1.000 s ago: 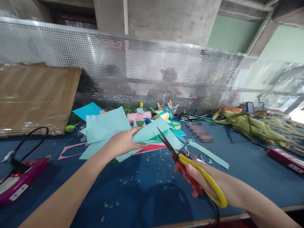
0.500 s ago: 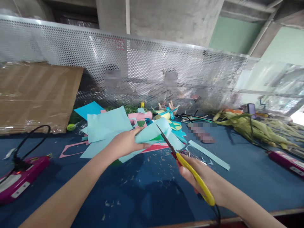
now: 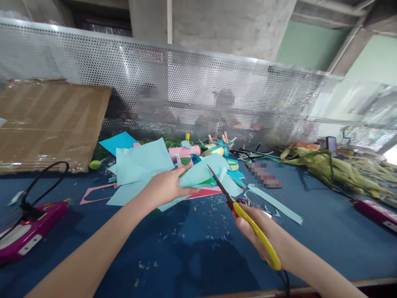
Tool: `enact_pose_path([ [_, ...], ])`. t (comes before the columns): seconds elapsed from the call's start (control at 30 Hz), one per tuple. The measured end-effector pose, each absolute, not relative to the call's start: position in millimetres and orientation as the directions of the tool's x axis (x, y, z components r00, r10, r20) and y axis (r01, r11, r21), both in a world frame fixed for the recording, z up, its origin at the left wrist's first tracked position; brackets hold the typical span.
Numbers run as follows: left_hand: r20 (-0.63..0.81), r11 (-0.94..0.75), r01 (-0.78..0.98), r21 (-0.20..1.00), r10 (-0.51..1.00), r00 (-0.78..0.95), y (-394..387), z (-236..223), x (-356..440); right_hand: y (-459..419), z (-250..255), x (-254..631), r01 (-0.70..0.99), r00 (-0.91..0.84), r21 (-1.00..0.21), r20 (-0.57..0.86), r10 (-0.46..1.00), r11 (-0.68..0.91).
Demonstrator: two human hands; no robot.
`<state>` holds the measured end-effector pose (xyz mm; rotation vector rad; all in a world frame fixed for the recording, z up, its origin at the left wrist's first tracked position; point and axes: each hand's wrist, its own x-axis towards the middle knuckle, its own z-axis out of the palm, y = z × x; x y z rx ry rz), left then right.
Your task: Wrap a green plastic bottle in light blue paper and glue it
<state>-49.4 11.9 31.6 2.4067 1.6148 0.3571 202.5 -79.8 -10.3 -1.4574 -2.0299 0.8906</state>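
My left hand [image 3: 169, 183] grips a curled piece of light blue paper [image 3: 203, 169] between thumb and fingers. A pair of scissors [image 3: 254, 227] with yellow handles and dark blades is in my right hand [image 3: 260, 225], its tips pointing up and left beside that paper. The blades look closed or nearly so. Around my left hand lie a larger light blue sheet [image 3: 142, 161], a bright blue sheet [image 3: 119, 143] and a red paper piece [image 3: 204, 193]. A pink cut-out frame [image 3: 89, 195] of paper rests to the left.
A magenta power strip [image 3: 34, 231] with a black plug stands at the left, another power strip [image 3: 375, 213] at the right. Corn husks [image 3: 328, 167] lie at the back right. A cardboard sheet [image 3: 52, 128] leans on the perforated metal screen [image 3: 192, 78]. A light blue strip [image 3: 276, 204] is near my right hand.
The whole view has shifted slightly, so things sit a little further right. Both hands keep nearly the same pose, with the paper and scissors still held.
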Motion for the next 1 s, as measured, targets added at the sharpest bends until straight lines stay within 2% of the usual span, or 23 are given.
enact_pose_path([
  [0.1,0.061,-0.352,0.889,0.292,0.935,0.351,9,33,-45,-82,-10,202,0.554,-0.349,-0.822,-0.088,0.933,0.130],
  [0.17,0.061,-0.350,0.897,0.270,0.936,0.346,7,35,-42,-83,-9,204,0.540,-0.371,-0.830,-0.084,0.925,0.142],
  [0.33,0.068,-0.359,0.908,0.216,0.933,0.353,2,39,-38,-82,-2,208,0.586,-0.392,-0.783,-0.048,0.919,0.209],
  [0.53,0.107,-0.356,0.916,0.183,0.934,0.342,-3,40,-36,-83,3,205,0.643,-0.403,-0.675,0.105,0.909,0.363],
  [0.7,0.130,-0.354,0.918,0.180,0.933,0.335,-6,40,-35,-85,12,195,0.717,-0.332,-0.615,0.114,0.936,0.329],
  [1.0,0.140,-0.350,0.920,0.178,0.934,0.329,-6,38,-35,-82,6,194,0.738,-0.287,-0.598,0.141,0.948,0.313],
])
